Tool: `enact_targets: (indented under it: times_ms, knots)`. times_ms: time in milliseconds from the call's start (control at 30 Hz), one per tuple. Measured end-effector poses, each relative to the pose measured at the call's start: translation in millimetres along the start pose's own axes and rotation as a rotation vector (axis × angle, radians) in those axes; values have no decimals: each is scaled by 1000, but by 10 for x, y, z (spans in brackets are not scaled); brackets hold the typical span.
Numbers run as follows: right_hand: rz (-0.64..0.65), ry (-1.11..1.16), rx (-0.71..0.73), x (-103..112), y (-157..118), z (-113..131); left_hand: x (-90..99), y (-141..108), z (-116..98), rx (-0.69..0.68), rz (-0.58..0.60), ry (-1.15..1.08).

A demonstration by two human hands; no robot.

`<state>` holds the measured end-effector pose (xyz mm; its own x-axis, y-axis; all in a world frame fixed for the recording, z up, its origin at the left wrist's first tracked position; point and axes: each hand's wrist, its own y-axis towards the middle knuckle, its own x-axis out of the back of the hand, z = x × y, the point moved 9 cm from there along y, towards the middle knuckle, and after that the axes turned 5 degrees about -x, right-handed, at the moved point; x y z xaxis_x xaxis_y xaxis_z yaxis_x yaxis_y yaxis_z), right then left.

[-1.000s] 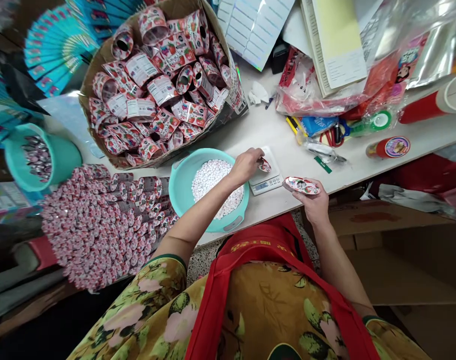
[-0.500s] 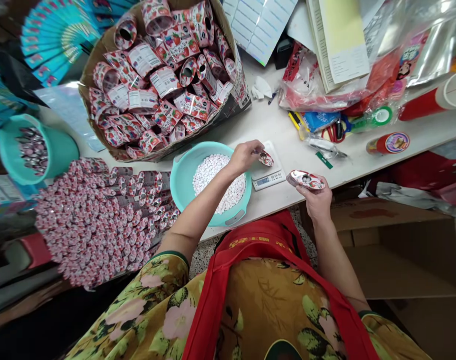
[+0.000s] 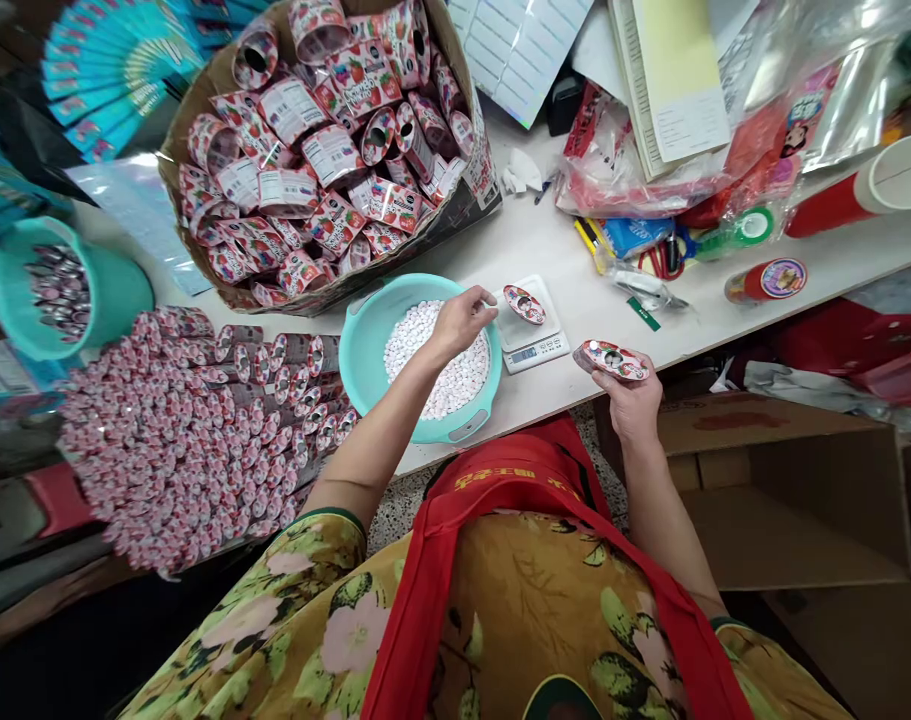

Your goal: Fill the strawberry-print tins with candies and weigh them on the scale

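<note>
My left hand [image 3: 466, 315] hovers over the right rim of the turquoise bowl [image 3: 361, 372], fingers bent and a little apart, with nothing visible between them. Small white round pieces [image 3: 466, 385] lie in the bowl. Right of it, an oval-ended red and white package [image 3: 524, 305] rests on the white digital scale [image 3: 541, 347]; its digits are too small to read surely. My right hand [image 3: 635, 400] is closed around a similar package [image 3: 612, 360], just right of the scale, with its oval end facing up. One white piece shows at that end.
A cardboard box [image 3: 470, 190] full of strawberry-printed sleeves stands behind the bowl. Many packages [image 3: 192, 450] are stacked at left, near a turquoise bucket [image 3: 121, 300]. Papers [image 3: 684, 90], plastic bags, tape [image 3: 753, 226] and red cups lie at right. A cardboard carton [image 3: 785, 500] sits below the table edge.
My left hand has moved left, away from the package at the scale, to the bowl's rim. That package now rests on the scale untouched. My right hand has hardly moved.
</note>
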<state>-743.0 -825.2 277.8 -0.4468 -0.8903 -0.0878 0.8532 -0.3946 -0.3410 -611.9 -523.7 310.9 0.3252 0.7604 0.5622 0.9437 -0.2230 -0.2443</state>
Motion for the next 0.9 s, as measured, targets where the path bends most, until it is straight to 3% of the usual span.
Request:
enact_targets:
  times_ms: [100, 200, 300, 367, 433, 533, 633, 733, 800, 900]
  knots:
    - [0, 13, -5, 38, -7, -7, -282, 150, -263, -171, 122, 403]
    - [8, 41, -11, 47, 1, 2, -582, 272, -348, -285, 223, 710]
    - [20, 15, 19, -37, 67, 45, -744, 315, -363, -356, 270, 814]
    - [58, -46, 40, -179, 150, 71, -689, 289, -406, -387, 222, 815]
    - [109, -96, 56, -351, 242, 91, -454, 205, -452, -373, 104, 775]
    - [166, -141, 106, -561, 350, 141, 244, -107, -392, -235, -155, 683]
    - [149, -184, 170, -695, 463, 166, 1140, -734, -87, 29, -400, 692]
    - [98, -223, 226, -890, 623, 94, 1884, -1580, 373, 367, -537, 798]
    - [90, -291, 245, -1096, 717, -15, 2156, -2107, 724, 592, -549, 836]
    - [73, -454, 246, -1365, 787, -199, 2176, -2545, 1254, 775, -480, 767]
